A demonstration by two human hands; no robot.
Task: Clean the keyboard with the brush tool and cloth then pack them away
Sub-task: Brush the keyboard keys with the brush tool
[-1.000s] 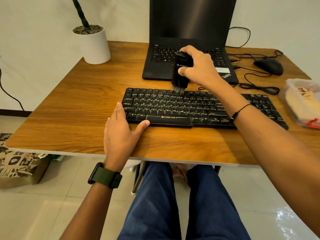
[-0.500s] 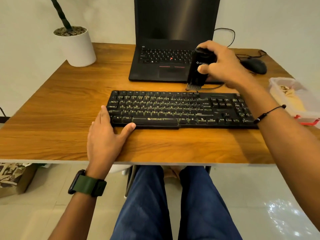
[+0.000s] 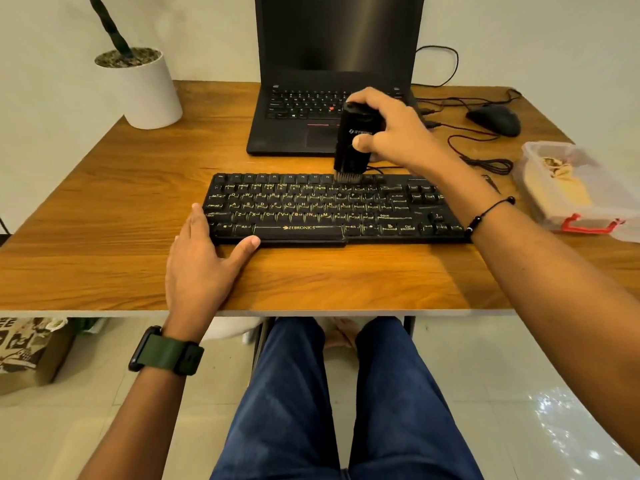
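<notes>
A black keyboard point(image 3: 322, 209) lies across the middle of the wooden desk point(image 3: 104, 237). My right hand point(image 3: 391, 133) grips a black brush tool point(image 3: 353, 143) held upright, its bristles touching the keyboard's top key row right of centre. My left hand point(image 3: 204, 258) rests flat on the desk at the keyboard's front left corner, thumb along its front edge and fingers against its left end. A yellowish cloth point(image 3: 557, 188) lies inside a clear plastic box point(image 3: 602, 216) at the right edge of the desk.
An open black laptop point(image 3: 311, 98) stands just behind the keyboard. A black mouse point(image 3: 495, 119) and tangled cables point(image 3: 481, 157) lie at the back right. A white plant pot point(image 3: 145, 88) sits at the back left. My legs are under the desk.
The brush moved right along the top row and lifted clear half a second ago; now its bristles are down on the top row again. My left hand has stayed at the keyboard's corner.
</notes>
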